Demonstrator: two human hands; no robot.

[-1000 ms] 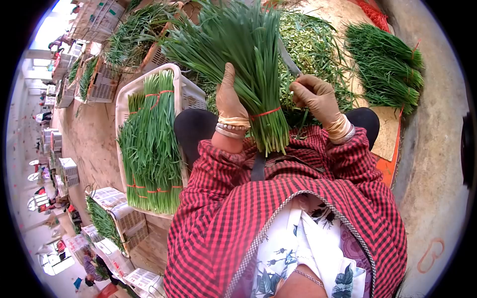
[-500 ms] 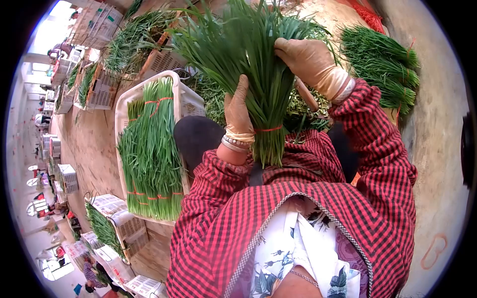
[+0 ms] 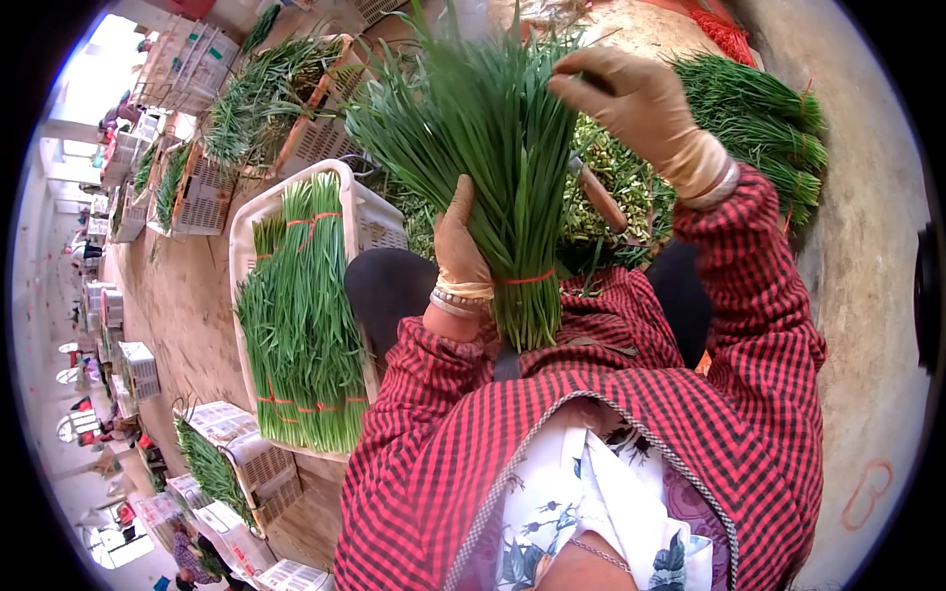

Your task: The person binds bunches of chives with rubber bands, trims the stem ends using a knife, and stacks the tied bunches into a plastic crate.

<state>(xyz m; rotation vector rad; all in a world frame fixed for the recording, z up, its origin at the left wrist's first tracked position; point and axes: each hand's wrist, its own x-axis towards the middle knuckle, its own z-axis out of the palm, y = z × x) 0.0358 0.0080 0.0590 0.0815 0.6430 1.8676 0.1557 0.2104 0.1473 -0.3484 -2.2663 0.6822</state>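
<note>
My left hand point(image 3: 461, 254), in a tan glove, is wrapped round the left side of a bunch of garlic chives point(image 3: 512, 197), thumb up along the leaves. An orange-red band circles the bunch near its pale stem ends, which point toward my body. My right hand point(image 3: 645, 113), also gloved, is at the upper right edge of the leaves, with fingers curled and the tips close together. Whether a leaf is between them is hidden. Below this hand, a wooden-handled tool point(image 3: 601, 200) leans over loose greens; most of its metal end is hidden behind the bunch.
A white crate point(image 3: 352, 212) of banded chive bunches stands at my left. More bunches point(image 3: 764, 128) lie on the right, below red ties point(image 3: 727, 37). Loose trimmings point(image 3: 626, 163) lie in front. Other crates point(image 3: 212, 182) and distant people are on the far left.
My right hand has moved up and right, away from the leaves. My left hand and the bunch have shifted slightly down and left, showing more of the wooden handle.
</note>
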